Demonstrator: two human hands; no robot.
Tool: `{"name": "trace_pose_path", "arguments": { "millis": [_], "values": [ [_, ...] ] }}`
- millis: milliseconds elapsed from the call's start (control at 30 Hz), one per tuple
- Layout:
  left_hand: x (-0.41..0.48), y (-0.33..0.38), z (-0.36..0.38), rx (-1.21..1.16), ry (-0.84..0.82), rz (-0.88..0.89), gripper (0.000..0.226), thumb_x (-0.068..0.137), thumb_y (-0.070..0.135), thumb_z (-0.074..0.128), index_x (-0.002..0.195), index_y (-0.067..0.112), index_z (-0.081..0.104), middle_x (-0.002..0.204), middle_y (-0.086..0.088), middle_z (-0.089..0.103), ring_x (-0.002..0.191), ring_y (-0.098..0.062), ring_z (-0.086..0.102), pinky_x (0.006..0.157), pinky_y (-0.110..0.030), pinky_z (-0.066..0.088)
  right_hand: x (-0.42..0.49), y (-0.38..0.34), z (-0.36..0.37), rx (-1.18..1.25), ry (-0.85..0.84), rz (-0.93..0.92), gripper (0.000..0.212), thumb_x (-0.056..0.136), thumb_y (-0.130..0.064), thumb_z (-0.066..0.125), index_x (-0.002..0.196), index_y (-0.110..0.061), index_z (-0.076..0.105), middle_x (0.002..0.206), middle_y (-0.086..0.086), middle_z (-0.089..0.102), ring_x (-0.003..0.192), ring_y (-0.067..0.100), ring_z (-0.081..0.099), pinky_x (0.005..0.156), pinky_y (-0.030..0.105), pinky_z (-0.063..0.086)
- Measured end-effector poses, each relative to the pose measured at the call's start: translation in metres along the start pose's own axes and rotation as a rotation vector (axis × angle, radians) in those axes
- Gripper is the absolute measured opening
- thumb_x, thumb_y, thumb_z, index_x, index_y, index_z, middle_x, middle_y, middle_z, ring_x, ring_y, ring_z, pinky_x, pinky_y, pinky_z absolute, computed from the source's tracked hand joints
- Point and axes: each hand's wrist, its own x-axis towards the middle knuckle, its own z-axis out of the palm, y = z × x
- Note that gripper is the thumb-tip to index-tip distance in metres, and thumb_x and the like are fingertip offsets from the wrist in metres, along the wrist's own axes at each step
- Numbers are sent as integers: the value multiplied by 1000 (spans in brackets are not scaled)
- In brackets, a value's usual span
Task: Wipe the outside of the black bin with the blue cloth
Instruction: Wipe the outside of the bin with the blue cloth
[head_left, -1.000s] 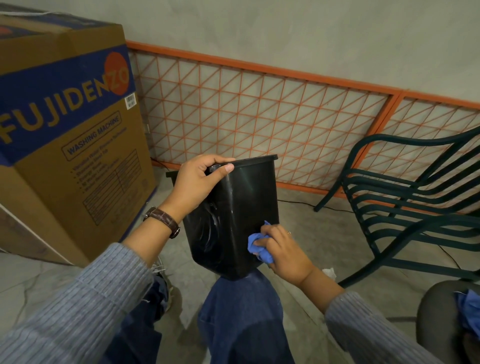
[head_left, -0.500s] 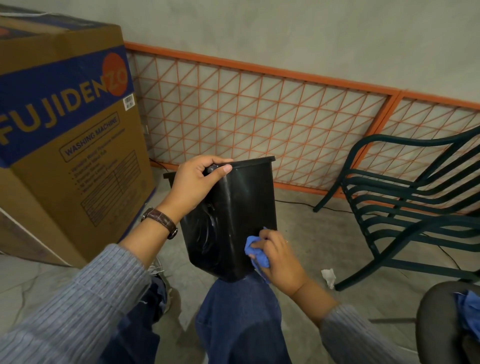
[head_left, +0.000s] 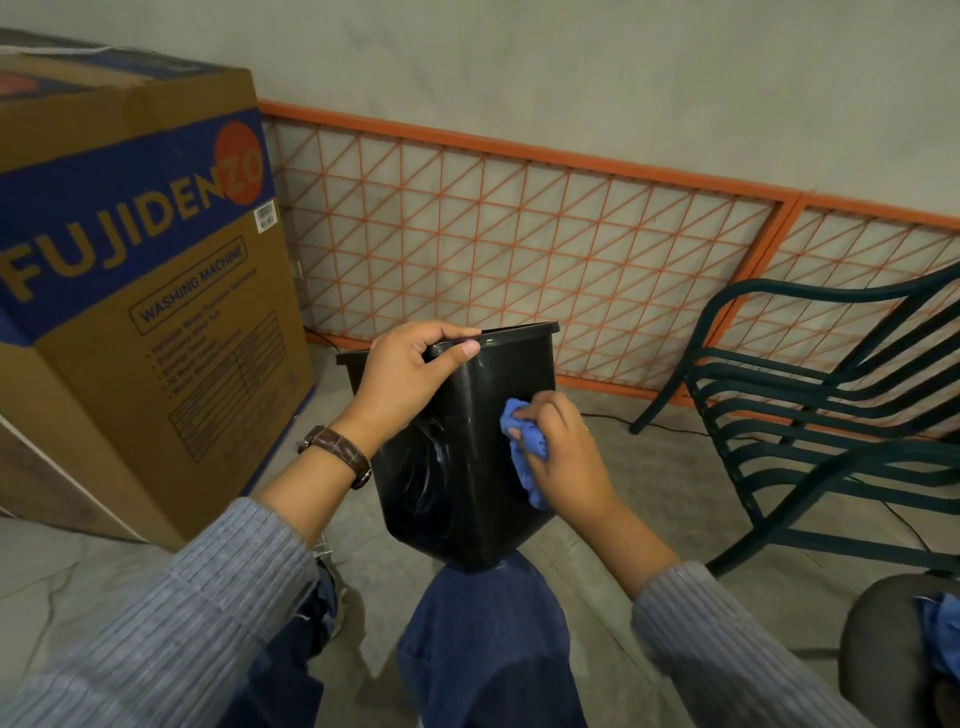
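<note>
I have the black bin (head_left: 467, 467) off the floor, tilted with its mouth up and away from me and its base resting on the right knee (head_left: 483, 623). The blue cloth (head_left: 524, 447) is bunched and pressed against the bin's right-hand outer wall, about midway up. The right hand (head_left: 566, 467) is curled round the cloth, fingers closed on the wad, knuckles toward the wall. The left hand (head_left: 410, 374) is clamped on the rim at the near corner, thumb over the outside and fingers hooked over the edge, steadying the bin. A brown wristwatch (head_left: 337, 452) sits on that wrist.

I judge the wipe to be under way, not finished: the cloth is working only this one side. The face toward me shows glossy streaks, but I cannot tell whether they are dirt or reflection. The far side, the rim band and the base look to be left, and reaching them should need a turn of the bin.

A large cardboard box (head_left: 145, 291) stands to the left, an orange lattice panel (head_left: 519, 249) lines the wall behind, and a green chair (head_left: 810, 415) stands to the right.
</note>
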Motion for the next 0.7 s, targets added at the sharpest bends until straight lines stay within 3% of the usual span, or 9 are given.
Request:
{"name": "trace_pose_path", "arguments": {
  "millis": [100, 233, 333, 433, 467, 600, 700],
  "values": [
    [-1, -3, -3, 9, 22, -5, 17, 84, 28, 64, 100, 30, 67, 102, 13, 67, 104, -3, 59, 98, -38, 45, 2, -31, 11, 28, 60, -13, 23, 91, -33, 50, 102, -14, 58, 106, 3, 52, 97, 16, 52, 84, 25, 44],
    [-3, -6, -8, 3, 17, -33, 18, 84, 27, 64, 102, 29, 67, 104, 12, 67, 105, -2, 58, 98, -31, 44, -30, -26, 23, 35, -106, -139, 25, 88, -27, 58, 110, -22, 51, 111, -3, 45, 99, 15, 51, 85, 27, 44],
    [-4, -2, -10, 21, 5, -51, 19, 85, 26, 62, 104, 30, 66, 106, 12, 66, 104, 2, 55, 97, -24, 42, -18, -24, 11, 187, -100, -3, 11, 92, -26, 55, 97, -34, 50, 99, -7, 47, 94, 5, 51, 82, 18, 42],
    [-4, 5, -6, 27, -2, -31, 19, 84, 28, 64, 103, 30, 67, 100, 17, 64, 101, 3, 56, 96, -28, 44, 14, -39, 0, 252, 66, 150, 13, 93, -21, 57, 89, -31, 49, 91, -10, 48, 87, 1, 52, 76, 14, 40],
    [-4, 8, -4, 41, 3, -8, 19, 83, 28, 65, 102, 30, 67, 99, 17, 65, 100, 4, 57, 96, -28, 44, 21, -46, -1, 245, 88, 140, 5, 93, -23, 56, 90, -24, 52, 91, -9, 47, 86, 2, 51, 75, 14, 40],
    [-8, 22, 4, 123, 36, 59, 22, 81, 34, 66, 102, 28, 69, 94, 14, 67, 94, 1, 59, 93, -38, 47, 18, -62, -5, 123, -1, -65, 20, 90, -32, 55, 104, -17, 55, 108, -2, 45, 97, 8, 49, 82, 20, 44],
    [-15, 35, 9, 208, 50, 83, 22, 81, 39, 64, 102, 32, 68, 80, 12, 63, 85, -5, 58, 89, -46, 43, 11, -58, -17, 260, 83, -40, 32, 85, -25, 64, 112, -21, 47, 119, -3, 36, 109, -6, 43, 88, 9, 39]
  ]
}}
